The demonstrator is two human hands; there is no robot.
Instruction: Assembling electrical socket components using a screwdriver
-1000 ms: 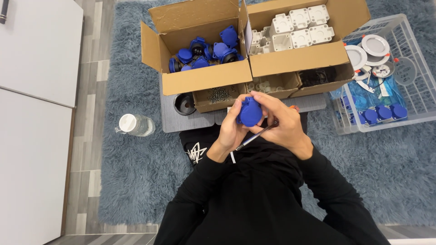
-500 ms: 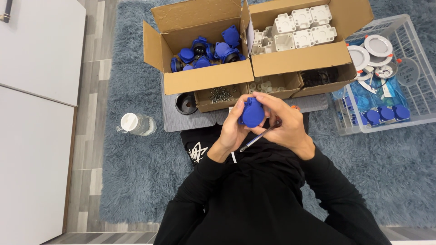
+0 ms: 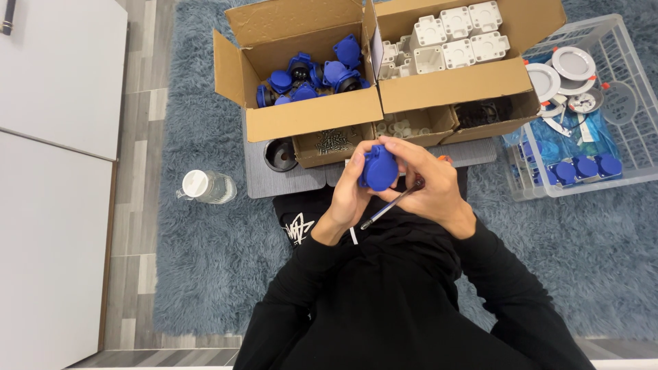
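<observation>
Barely shifted since half a second ago: blue socket cover (image 3: 379,167) raised slightly toward twelve o'clock, clamped in left hand (image 3: 351,195) grip. Right hand (image 3: 428,188) closed on screwdriver (image 3: 391,203), touching cover. Cardboard boxes (image 3: 308,123) beyond.

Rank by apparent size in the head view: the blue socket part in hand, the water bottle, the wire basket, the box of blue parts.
1. box of blue parts
2. wire basket, cut off by the frame edge, so its place against the box is unsure
3. water bottle
4. blue socket part, though nearer the camera
</observation>
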